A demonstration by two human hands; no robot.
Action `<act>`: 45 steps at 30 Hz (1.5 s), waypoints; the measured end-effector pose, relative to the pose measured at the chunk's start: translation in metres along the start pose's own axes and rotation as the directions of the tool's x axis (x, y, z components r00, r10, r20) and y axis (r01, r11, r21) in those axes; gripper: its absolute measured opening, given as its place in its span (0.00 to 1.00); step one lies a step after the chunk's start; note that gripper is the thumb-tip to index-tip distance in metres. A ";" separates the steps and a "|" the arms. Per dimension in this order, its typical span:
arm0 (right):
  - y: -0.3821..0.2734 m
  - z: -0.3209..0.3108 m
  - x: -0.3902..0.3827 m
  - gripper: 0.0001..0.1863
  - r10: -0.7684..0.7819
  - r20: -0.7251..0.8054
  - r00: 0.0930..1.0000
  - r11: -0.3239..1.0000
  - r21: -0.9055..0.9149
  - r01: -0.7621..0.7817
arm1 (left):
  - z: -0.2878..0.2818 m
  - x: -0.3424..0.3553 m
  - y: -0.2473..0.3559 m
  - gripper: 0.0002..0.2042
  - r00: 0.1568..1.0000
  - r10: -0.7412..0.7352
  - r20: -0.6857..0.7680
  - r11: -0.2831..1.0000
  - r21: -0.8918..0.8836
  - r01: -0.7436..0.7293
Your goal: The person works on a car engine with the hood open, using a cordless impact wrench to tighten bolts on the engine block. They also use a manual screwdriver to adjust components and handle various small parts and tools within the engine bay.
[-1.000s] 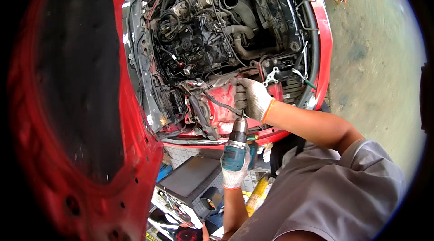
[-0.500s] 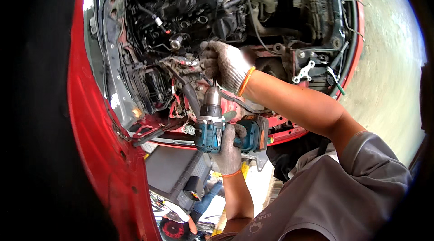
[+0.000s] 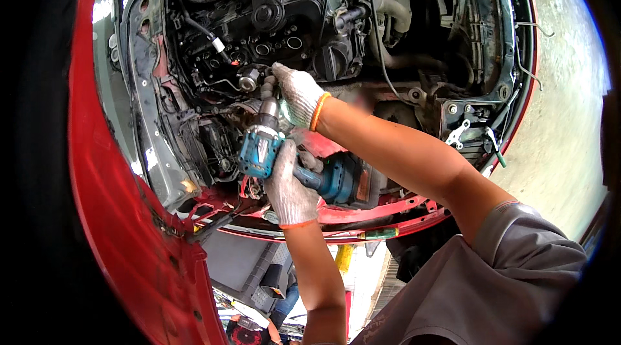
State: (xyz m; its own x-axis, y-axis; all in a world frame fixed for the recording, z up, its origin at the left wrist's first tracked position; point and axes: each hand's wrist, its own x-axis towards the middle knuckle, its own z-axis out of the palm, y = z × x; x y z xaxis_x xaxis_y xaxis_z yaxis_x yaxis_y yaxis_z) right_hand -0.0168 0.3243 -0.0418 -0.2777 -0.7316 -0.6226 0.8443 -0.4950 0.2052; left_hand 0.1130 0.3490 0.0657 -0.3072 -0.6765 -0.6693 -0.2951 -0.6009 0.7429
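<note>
A teal and black cordless drill (image 3: 261,151) points away from me into the engine bay. My left hand (image 3: 288,183), in a white knit glove with grey fingers, is closed around its grip just behind the body. My right hand (image 3: 299,94), gloved the same way with an orange cuff, is closed at the drill's nose, ahead of the silver chuck (image 3: 270,107). Its fingers hide most of what sticks out of the chuck. Just beyond the nose is a round silver metal fitting (image 3: 248,79) on the engine (image 3: 284,2).
Red bodywork (image 3: 388,208) crosses the near side of the bay, with a green-handled tool (image 3: 378,233) lying along it. A silver bracket (image 3: 458,133) and another green-handled tool (image 3: 497,149) lie at the right. Cables and hoses surround the hands. Part of another person (image 3: 284,306) shows below.
Both hands and the drill have moved forward and left, deeper into the bay. The drill's nose now sits close to the silver fitting, and the drill is tilted more.
</note>
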 end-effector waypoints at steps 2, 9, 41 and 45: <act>-0.001 -0.007 0.019 0.15 0.005 0.086 0.996 0.993 -0.115 0.005 | 0.001 0.028 -0.003 0.10 0.999 0.017 0.031 1.000 0.019 -0.017; -0.005 -0.024 0.061 0.13 -0.072 0.186 0.980 0.958 -0.261 0.120 | 0.011 0.080 -0.004 0.17 0.997 0.077 0.022 0.994 0.081 -0.079; -0.029 -0.011 0.070 0.16 -0.019 -0.052 0.998 0.988 -0.152 0.011 | 0.030 0.096 0.020 0.08 0.999 -0.040 0.010 0.987 0.158 0.038; -0.032 -0.001 0.078 0.18 0.008 -0.179 0.984 0.998 -0.064 -0.019 | 0.034 0.089 0.022 0.09 0.999 -0.017 0.031 0.981 0.196 0.011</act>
State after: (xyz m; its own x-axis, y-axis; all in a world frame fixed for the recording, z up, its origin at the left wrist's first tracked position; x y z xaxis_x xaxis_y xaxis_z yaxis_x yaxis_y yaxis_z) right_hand -0.0653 0.2839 -0.0981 -0.1847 -0.6396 -0.7462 0.8773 -0.4495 0.1681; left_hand 0.0484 0.2905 0.0220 -0.3297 -0.6528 -0.6820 -0.4697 -0.5132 0.7183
